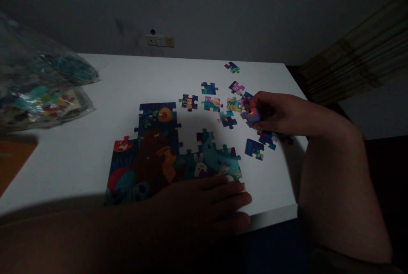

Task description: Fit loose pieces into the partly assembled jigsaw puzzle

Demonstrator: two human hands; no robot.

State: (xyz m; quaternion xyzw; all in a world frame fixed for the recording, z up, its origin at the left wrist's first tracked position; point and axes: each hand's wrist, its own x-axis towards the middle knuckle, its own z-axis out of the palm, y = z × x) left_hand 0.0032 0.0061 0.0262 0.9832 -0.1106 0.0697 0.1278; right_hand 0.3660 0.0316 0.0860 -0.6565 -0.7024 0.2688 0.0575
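Observation:
A partly joined jigsaw puzzle (156, 150) lies on the white table, showing a brown bear and white rabbits. My left hand (210, 206) rests flat across its near edge, fingers stretched out to the right and covering part of the picture. Over the loose pieces at the right, my right hand (274, 112) pinches a purple puzzle piece (252, 116) between thumb and fingers. Close around it lie a yellow-dotted piece (234, 104), a pink and teal piece (212, 103), a blue piece with a green leaf (254, 149) and several others.
Clear plastic bags (47, 91) with colourful contents stand at the left, above an orange flat object (15, 159). The white table (121, 78) meets a grey wall with sockets (160, 41). A patterned curtain (353, 52) hangs at the right.

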